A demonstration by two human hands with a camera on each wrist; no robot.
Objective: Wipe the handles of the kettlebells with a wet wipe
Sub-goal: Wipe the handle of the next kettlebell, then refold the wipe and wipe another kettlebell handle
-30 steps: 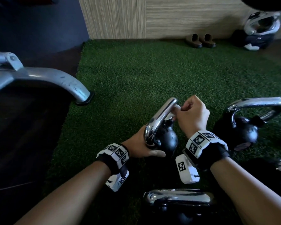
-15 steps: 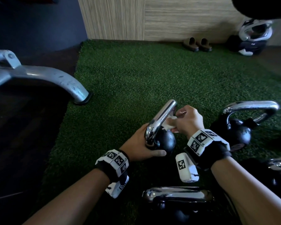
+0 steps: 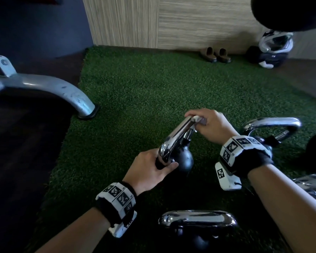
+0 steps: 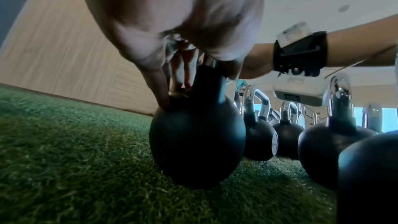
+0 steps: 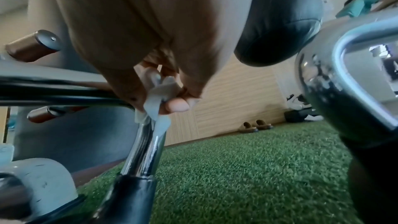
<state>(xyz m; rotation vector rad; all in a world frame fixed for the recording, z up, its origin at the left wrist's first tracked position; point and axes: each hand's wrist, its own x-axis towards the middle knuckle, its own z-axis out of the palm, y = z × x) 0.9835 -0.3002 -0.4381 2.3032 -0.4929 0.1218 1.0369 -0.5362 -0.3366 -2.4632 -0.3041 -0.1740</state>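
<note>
Kettlebell (image 3: pixel 184 157), black with a chrome handle (image 3: pixel 177 136), is seen at frame centre on green turf (image 3: pixel 135 84). A white wet wipe (image 3: pixel 196 118) is pinched against the handle's far corner by the curled fingers of the right hand (image 3: pixel 211 126). The near corner is gripped by the left hand (image 3: pixel 150 170), fingers wrapped round it. Other kettlebells (image 3: pixel 274 128) are placed at right and below; slippers (image 3: pixel 215 54) are set by the wall.

A gym or fitness room; green artificial turf (image 3: pixel 153 84) covers the floor; several black kettlebells (image 4: pixel 260 135) with chrome handles stand together on it; the grey steel foot of an exercise machine (image 3: pixel 62 90) rests at the turf's edge; a padded seat (image 5: pixel 277 16) hangs overhead.
</note>
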